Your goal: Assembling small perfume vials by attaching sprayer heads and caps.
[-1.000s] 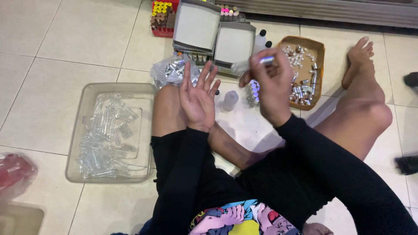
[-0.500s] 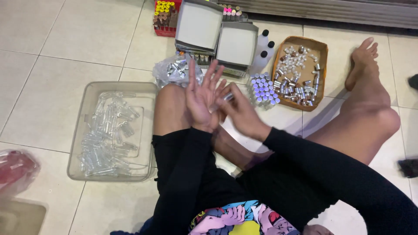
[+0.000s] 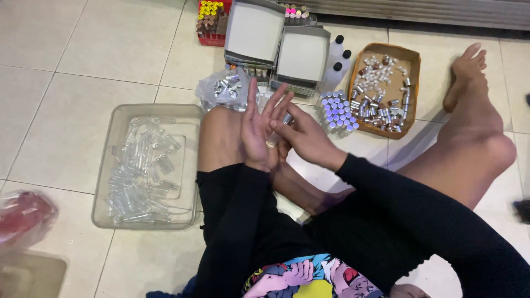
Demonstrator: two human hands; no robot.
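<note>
I sit on the tiled floor with bare legs stretched out. My left hand (image 3: 258,129) is upright over my left knee, palm open and fingers spread. My right hand (image 3: 303,138) presses against that palm, its fingers closed on a small clear vial (image 3: 285,120) with a silvery end; most of the vial is hidden between the hands. A cluster of purple-capped vials (image 3: 337,110) stands on the floor just right of my hands. A clear plastic tray (image 3: 118,127) holding several empty clear vials lies left of my knee.
A brown cardboard tray (image 3: 413,72) of silver caps and white stoppers lies at right. Two open grey boxes (image 3: 301,55), black-capped white bottles (image 3: 338,52), a bag of silver caps (image 3: 223,88) and a red rack (image 3: 212,16) sit ahead. A red bag (image 3: 22,215) lies at left.
My right hand came down and left from near the brown tray, where it held a vial raised, to press against my left palm. The left hand stayed upright over the knee.
</note>
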